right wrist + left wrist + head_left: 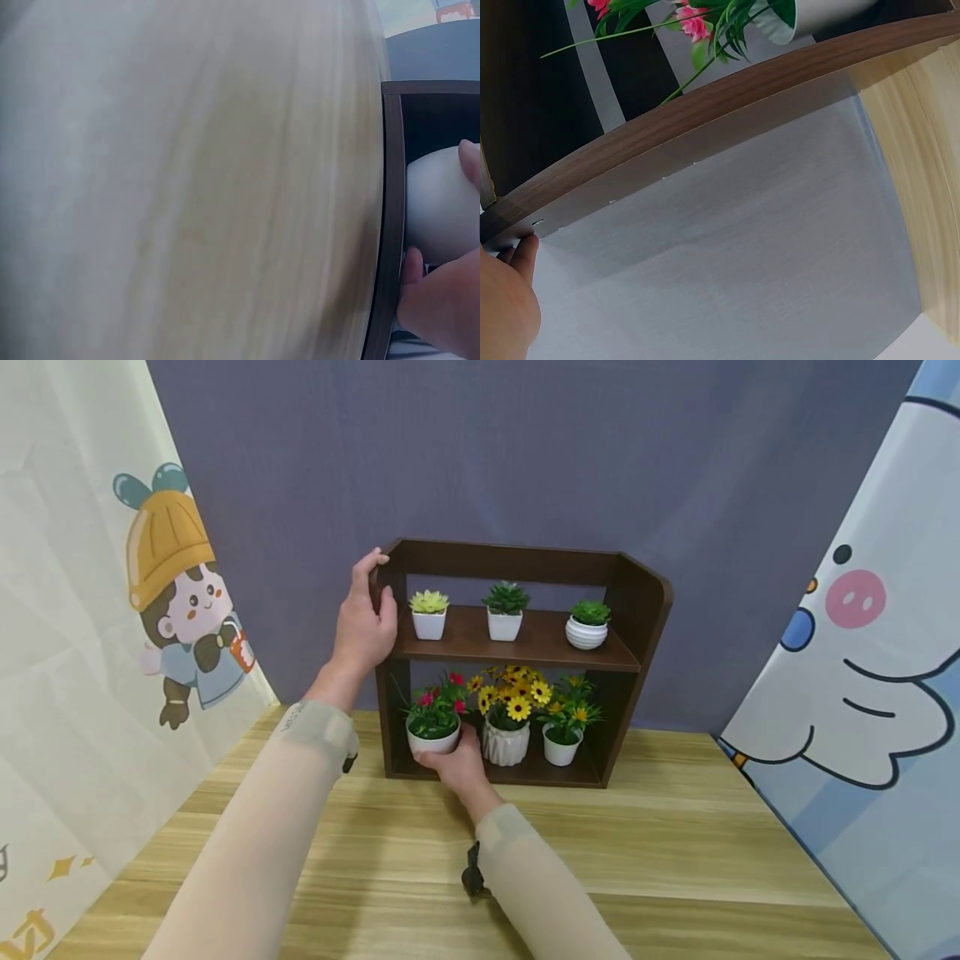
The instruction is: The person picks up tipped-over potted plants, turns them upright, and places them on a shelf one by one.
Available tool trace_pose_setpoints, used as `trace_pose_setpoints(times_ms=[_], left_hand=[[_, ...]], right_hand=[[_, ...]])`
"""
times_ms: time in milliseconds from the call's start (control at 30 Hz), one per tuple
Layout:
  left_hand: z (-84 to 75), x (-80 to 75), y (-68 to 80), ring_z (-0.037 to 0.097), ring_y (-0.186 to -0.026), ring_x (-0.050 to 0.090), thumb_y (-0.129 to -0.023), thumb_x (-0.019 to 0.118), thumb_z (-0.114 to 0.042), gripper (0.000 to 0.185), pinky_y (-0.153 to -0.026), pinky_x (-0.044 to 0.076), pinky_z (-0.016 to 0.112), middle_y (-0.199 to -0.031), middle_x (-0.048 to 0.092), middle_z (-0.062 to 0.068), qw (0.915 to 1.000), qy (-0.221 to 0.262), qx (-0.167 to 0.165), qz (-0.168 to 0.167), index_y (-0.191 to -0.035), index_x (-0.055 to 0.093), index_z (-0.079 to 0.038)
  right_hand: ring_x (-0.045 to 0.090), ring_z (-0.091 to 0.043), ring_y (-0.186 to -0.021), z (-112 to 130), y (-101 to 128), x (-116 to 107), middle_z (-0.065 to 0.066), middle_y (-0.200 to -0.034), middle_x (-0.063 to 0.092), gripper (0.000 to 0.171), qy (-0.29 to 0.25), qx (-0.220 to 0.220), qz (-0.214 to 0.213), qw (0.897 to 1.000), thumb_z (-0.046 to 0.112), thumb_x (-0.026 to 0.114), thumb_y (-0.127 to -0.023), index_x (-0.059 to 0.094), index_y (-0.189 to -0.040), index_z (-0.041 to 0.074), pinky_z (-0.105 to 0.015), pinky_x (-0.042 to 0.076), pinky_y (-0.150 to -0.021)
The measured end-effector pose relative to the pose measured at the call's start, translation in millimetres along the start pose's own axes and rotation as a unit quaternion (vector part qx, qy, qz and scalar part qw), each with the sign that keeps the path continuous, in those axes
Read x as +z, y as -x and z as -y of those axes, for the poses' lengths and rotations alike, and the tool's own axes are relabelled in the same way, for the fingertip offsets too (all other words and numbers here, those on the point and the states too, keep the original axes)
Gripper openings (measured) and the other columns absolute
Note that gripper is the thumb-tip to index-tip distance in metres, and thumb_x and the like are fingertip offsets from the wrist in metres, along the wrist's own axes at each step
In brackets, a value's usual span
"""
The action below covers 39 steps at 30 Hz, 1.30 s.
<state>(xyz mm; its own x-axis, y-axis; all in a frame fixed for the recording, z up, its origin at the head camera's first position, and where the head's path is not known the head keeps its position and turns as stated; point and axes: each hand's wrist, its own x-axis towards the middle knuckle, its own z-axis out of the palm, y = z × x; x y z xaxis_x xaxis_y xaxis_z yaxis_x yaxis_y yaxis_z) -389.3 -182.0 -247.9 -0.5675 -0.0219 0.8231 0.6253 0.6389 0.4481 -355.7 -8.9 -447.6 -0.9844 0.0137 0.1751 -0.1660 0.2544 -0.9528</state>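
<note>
A dark brown two-tier wooden shelf (525, 658) stands on the table against the backdrop. My left hand (363, 622) grips its left side panel near the top; in the left wrist view, part of that hand (510, 300) touches the panel's outer face (645, 176). On the lower tier, at the left end, sits a white pot (433, 743) of green leaves and red-pink flowers. My right hand (459, 768) holds this pot low down, thumb in front and fingers at its right side. The right wrist view shows the white pot (442, 206) between thumb and fingers.
Beside the held pot are yellow daisies in a ribbed white pot (506, 745) and a yellow-flowered plant (562, 747). The upper tier (465, 643) bears three small succulents in white pots. The wooden table (675, 852) extends in front, with printed cloths on both sides.
</note>
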Motion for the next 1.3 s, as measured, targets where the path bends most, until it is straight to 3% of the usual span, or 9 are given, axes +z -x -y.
trace_pose_setpoints(times_ms=[267,633,1067,1300], left_hand=[[-0.3,0.1,-0.5,0.029,-0.064,0.043,-0.116,0.044,-0.016,0.043,-0.067,0.037,0.043,-0.179,0.038,0.003,1.0,0.008,-0.001,-0.002,-0.158,0.037,-0.021],[-0.4,1.2,-0.6,0.031,-0.064,0.043,-0.116,0.044,-0.016,0.043,-0.068,0.036,0.044,-0.178,0.039,0.006,0.9999,0.005,0.007,-0.006,-0.158,0.037,-0.02],[-0.9,2.0,-0.6,0.027,-0.061,0.04,-0.116,0.043,-0.016,0.043,-0.064,0.035,0.042,-0.179,0.037,0.005,1.0,0.008,0.004,0.0,-0.158,0.036,-0.02],[0.0,0.5,0.8,0.023,-0.058,0.039,-0.117,0.042,-0.018,0.043,-0.061,0.036,0.041,-0.179,0.037,0.003,1.0,0.002,-0.001,0.001,-0.159,0.036,-0.022]], right_hand=[[0.057,-0.044,-0.139,1,-1,1,-0.026,-0.151,0.056,0.097,0.029,0.004,-0.015,0.999,0.02,0.096,-0.08,0.042,-0.159,-0.001,-0.057,0.046,-0.12],[0.053,-0.045,-0.139,3,2,-1,-0.028,-0.152,0.05,0.106,0.05,0.032,-0.001,0.998,0.029,0.097,-0.08,0.037,-0.161,-0.002,-0.059,0.045,-0.119],[0.042,-0.048,-0.154,4,20,-17,-0.035,-0.164,0.038,0.107,0.03,0.056,0.024,0.998,0.026,0.096,-0.084,0.032,-0.163,-0.006,-0.058,0.04,-0.126],[0.047,-0.051,-0.15,5,34,-36,-0.034,-0.165,0.04,0.107,0.01,0.06,0.057,0.997,0.022,0.095,-0.086,0.029,-0.165,-0.005,-0.058,0.045,-0.122]])
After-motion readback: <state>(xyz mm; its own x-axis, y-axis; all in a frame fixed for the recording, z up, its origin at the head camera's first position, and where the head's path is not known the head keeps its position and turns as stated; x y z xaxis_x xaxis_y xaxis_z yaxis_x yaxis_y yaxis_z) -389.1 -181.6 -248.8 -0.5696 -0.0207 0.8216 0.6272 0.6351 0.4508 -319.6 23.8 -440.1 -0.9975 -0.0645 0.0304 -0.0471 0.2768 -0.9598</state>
